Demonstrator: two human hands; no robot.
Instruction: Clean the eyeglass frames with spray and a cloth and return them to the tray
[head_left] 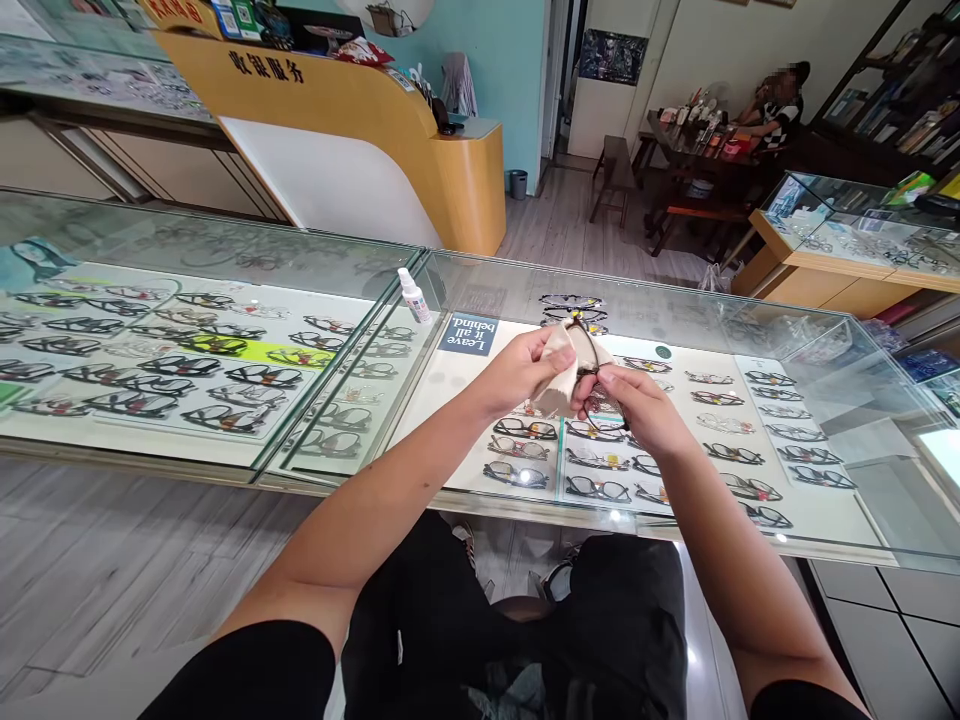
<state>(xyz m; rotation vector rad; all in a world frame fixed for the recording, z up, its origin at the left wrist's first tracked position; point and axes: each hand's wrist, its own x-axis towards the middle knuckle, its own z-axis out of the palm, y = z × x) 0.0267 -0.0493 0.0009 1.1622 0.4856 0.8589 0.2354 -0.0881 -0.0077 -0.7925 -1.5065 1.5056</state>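
Note:
Over the glass display case, my left hand is closed on a cream cleaning cloth. The cloth is folded around part of a pair of dark-framed eyeglasses, so that part is hidden. My right hand pinches the eyeglasses from the other side, near the frame and a temple. Both hands are close together, with the glasses between them. A small white spray bottle stands upright on the glass top, to the left of my hands.
Rows of eyeglasses lie inside the display case under the glass. Another glass case adjoins on the left. Behind are a wooden counter, a bin and a bench. A person sits at a far table.

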